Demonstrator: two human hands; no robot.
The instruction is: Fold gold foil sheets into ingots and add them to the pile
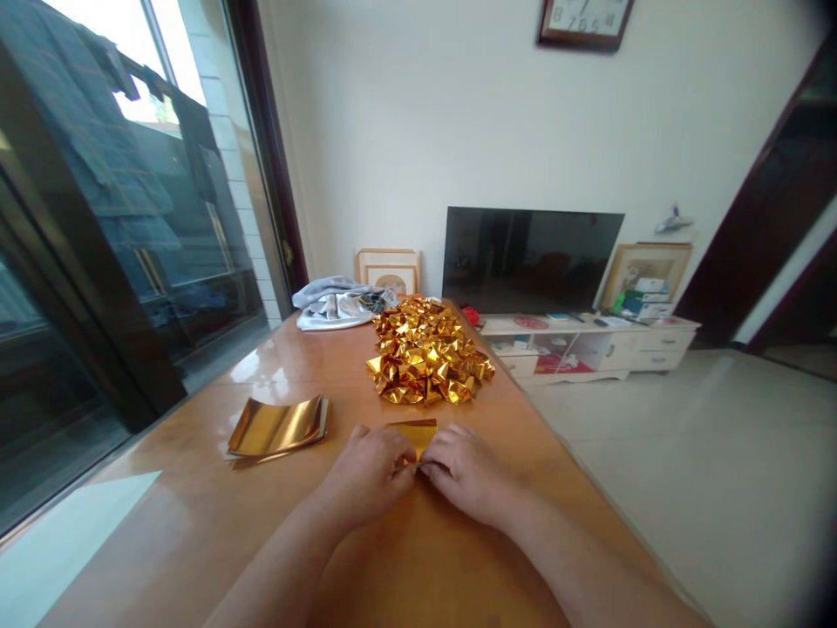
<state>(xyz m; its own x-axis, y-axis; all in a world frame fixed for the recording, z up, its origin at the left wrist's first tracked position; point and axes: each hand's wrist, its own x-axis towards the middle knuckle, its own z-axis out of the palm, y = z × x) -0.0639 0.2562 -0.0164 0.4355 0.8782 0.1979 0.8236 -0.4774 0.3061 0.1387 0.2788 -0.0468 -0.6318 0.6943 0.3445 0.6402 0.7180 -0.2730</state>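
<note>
A sheet of gold foil paper (416, 431) lies on the wooden table in front of me, its near edge pinched between both hands. My left hand (379, 460) is closed on the left part of that edge, fingers bent. Opposite it, my right hand (463, 467) grips the right part, its fingertips almost touching the left ones. The held edge looks rolled or folded, though the fingers partly hide it. Just beyond is a heap of folded gold foil pieces (428, 353). Left of my hands rests a stack of flat gold foil sheets (278, 429), curling at the edges.
Pale cloth (336, 303) is bundled at the table's far end. A light green sheet (85, 532) covers the near left corner. Beyond the table's right edge stand a television (533, 260) and a white low cabinet (615, 349). A glass door (131, 218) is at left.
</note>
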